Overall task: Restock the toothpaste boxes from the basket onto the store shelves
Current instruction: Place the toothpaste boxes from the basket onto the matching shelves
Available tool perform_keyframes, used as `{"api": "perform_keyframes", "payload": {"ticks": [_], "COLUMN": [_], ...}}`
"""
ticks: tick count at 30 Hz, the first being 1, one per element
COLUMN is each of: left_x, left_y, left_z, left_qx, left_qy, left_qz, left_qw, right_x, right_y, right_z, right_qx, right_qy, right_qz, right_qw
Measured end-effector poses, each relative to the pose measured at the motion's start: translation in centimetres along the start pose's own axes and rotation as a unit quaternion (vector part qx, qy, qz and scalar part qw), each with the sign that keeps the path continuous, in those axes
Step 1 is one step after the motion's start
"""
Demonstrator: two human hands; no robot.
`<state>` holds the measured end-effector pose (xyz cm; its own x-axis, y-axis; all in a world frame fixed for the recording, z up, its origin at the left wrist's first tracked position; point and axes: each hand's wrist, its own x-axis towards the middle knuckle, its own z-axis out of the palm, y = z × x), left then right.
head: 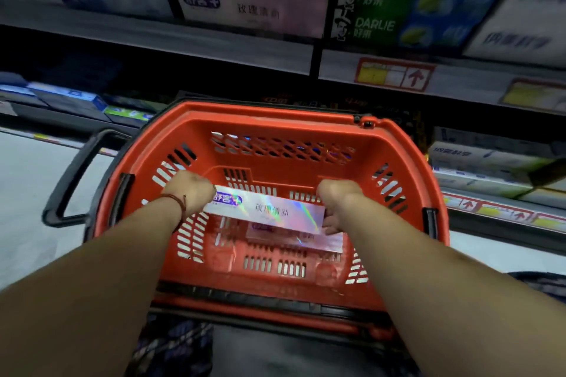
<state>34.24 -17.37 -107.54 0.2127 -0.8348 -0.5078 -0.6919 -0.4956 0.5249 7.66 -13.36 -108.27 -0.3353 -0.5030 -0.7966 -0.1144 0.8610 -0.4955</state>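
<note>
A red plastic basket (275,119) sits in front of me below the shelves. Inside it, my left hand (190,190) grips the left end of a shiny pink holographic toothpaste box (269,211), and my right hand (333,202) grips its right end. The box is held level, a little above the basket floor. Under it lies a second, similar pink toothpaste box (303,239) on the basket bottom. Matching pink boxes (254,6) stand on the upper shelf straight ahead.
Green and blue Darlie boxes (398,3) and white boxes (526,9) fill the upper shelf to the right. Price tags (395,75) line the shelf edge. Lower shelves hold blue boxes (70,98) at left and white boxes (484,162) at right. The basket's black handle (70,177) hangs left.
</note>
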Motion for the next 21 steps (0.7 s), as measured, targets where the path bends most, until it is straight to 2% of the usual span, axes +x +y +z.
{"api": "perform_keyframes", "payload": {"ticks": [6,9,13,15,18,21], "left_x": [-3.8,-4.5,-5.3,-6.2,-6.0,-5.8], "left_y": [3.4,4.9,6.6,7.4,8.1,8.8], "left_z": [-6.5,-8.7,-10.5,-10.8,-11.0,-11.4], "left_qx": [-0.160,-0.175,-0.290,-0.319,-0.376,-0.375], "left_qy": [0.035,0.123,0.216,0.220,0.185,0.197], "left_qz": [0.020,0.054,0.075,0.087,0.125,0.142], "left_qw": [0.986,0.975,0.929,0.918,0.899,0.894], "right_x": [-7.8,-10.9,-13.0,-13.4,-13.3,-13.9], "right_y": [-7.4,-10.4,-12.0,-11.9,-12.0,-12.9], "right_z": [-3.4,-4.8,-5.4,-5.6,-6.0,-6.0], "right_qx": [0.069,0.098,0.168,0.204,0.255,0.265], "right_qy": [0.003,0.001,0.017,0.026,0.021,0.043], "right_qz": [-0.094,-0.150,-0.224,-0.239,-0.246,-0.271], "right_qw": [0.993,0.984,0.960,0.949,0.935,0.924]}}
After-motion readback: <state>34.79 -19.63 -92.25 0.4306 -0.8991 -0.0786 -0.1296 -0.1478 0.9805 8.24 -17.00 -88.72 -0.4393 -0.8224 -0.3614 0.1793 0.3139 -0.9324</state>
